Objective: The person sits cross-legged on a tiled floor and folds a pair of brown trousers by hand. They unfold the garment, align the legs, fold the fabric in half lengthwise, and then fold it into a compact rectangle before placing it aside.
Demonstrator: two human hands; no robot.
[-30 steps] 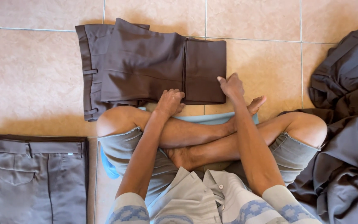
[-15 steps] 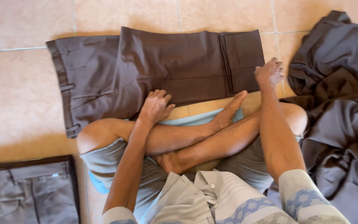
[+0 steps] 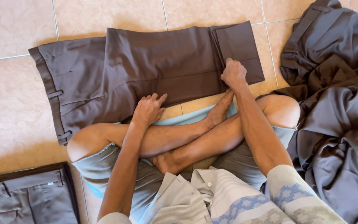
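Right hand (image 3: 233, 74) presses the folded brown trousers (image 3: 162, 66) — left hand (image 3: 148, 110) at their near edge.

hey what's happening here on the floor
A person sits cross-legged on a tiled floor with dark brown trousers spread flat in front. The right hand presses on the folded leg end, the left hand rests at the near edge. A heap of dark clothes lies alongside, grey trousers opposite.

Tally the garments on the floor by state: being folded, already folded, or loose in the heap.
Being folded: 1, dark brown trousers under left hand and right hand
Already folded: 1, grey trousers
Loose heap: count unclear
Total: 2, plus the heap
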